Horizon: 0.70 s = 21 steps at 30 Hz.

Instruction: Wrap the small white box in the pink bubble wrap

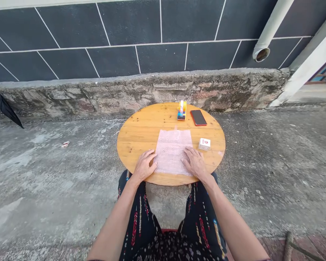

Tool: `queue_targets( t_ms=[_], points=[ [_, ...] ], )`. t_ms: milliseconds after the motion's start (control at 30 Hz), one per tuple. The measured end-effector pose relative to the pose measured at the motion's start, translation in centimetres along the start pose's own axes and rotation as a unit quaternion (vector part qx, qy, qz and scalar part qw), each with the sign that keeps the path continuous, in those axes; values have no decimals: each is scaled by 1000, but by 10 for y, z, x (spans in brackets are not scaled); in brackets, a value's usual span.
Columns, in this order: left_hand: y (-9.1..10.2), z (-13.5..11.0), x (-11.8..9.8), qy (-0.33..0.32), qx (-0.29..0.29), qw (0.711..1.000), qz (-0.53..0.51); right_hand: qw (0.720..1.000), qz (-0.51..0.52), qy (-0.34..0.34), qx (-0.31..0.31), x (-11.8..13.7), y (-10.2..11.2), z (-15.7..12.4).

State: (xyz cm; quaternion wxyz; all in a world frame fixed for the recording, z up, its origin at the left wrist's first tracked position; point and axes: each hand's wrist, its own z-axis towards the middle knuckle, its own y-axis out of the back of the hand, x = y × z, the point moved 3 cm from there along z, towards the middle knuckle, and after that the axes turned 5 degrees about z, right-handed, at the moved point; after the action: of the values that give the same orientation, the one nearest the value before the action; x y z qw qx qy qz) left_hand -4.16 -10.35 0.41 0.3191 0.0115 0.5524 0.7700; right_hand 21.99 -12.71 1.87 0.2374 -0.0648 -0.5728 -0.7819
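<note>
One sheet of pinkish bubble wrap [174, 145], lying flat on the near half of a round wooden table [135, 134], squared roughly toward the body. At its left edge, the left hand [145, 165], palm down, open with fingers loosely spread and thumb apart, fingertips at the margin; cannot tell if lightly pinching there. Over its right edge, the right hand [195, 162], likewise open and palm down, fingers fanned onto the plastic, with no sign of a grip.

Just beyond the right hand, near the sheet's right edge, a small white box [204, 144]. Farther off, a tape dispenser [182, 111] in yellow and blue, upright by the table's far rim, and beside it, apart, a dark-screened phone [198, 117] with red edges.

Under the near rim, dark patterned trousers [203, 217]. Around everything, grey concrete ground [56, 181]; behind, a weathered stone footing [97, 98] below a dark wall [114, 59] with white lines. At far left, a folded black umbrella [3, 105]; at upper right, a pale pipe [273, 25].
</note>
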Motion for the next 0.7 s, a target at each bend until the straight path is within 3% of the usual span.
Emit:
queue_targets(
  t_ms=[567,700],
  points=[
    [-2,-5,0,4,-26,999,19,999,-24,4,-32,5,6,-4],
    [2,-2,-18,32,-48,997,44,998,-14,37,-58,7,12,-10]
  ],
)
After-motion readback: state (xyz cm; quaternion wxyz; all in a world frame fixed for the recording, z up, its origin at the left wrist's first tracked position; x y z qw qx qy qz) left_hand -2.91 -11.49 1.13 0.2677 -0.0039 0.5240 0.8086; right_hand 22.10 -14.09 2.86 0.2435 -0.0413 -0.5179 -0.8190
